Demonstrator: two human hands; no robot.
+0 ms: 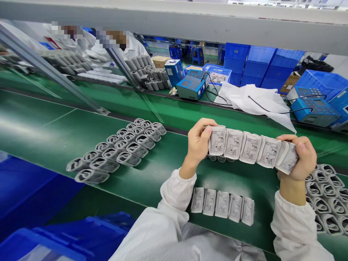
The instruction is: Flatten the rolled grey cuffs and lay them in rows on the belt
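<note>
Between my two hands hangs a row of several rolled grey blood pressure cuffs (250,146), pressed end to end above the bench, printed faces toward me. My left hand (199,141) grips the left end, thumb in front. At the other end my right hand (303,157) is closed around the last cuff, which tilts out of line. Directly below, a second row of rolled cuffs (222,203) lies on the green bench (163,174), printed sides up. A few more cuffs (220,158) are partly hidden behind the held row.
Rolled cuffs stand in blocks to the left (119,145) and right (327,195). Past the bench's far edge are blue testing devices (191,85), cables and white sheets (250,98). A grey beam (174,18) crosses above. Two people in white sit opposite. Blue bins (49,243) stand lower left.
</note>
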